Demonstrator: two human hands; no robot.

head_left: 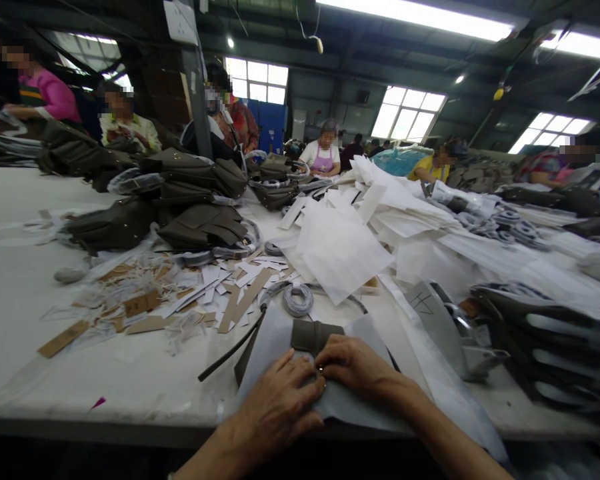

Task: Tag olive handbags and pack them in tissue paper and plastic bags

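In front of me at the table edge lies a dark olive bag [316, 335], partly covered by a sheet of pale wrapping paper [269, 340]. My left hand [286, 395] rests over the paper with its fingers stretched out, their tips beside a small gold-coloured metal fitting [321, 369]. From the other side my right hand [357, 365] pinches the lower edge of the bag's olive flap, right at that fitting. The fingers partly hide what they grip. Just beyond the bag sits a wrapped coil of strap [298, 301], and a thin dark strap [233, 355] sticks out to the left.
Brown and white card strips [245, 297] and tags litter the left. Dark bags [200, 227] are piled behind them. White paper sheets [340, 247] heap up at centre, with stacked dark bags [535, 347] on the right. Several people work beyond, one wearing a pink apron [323, 160].
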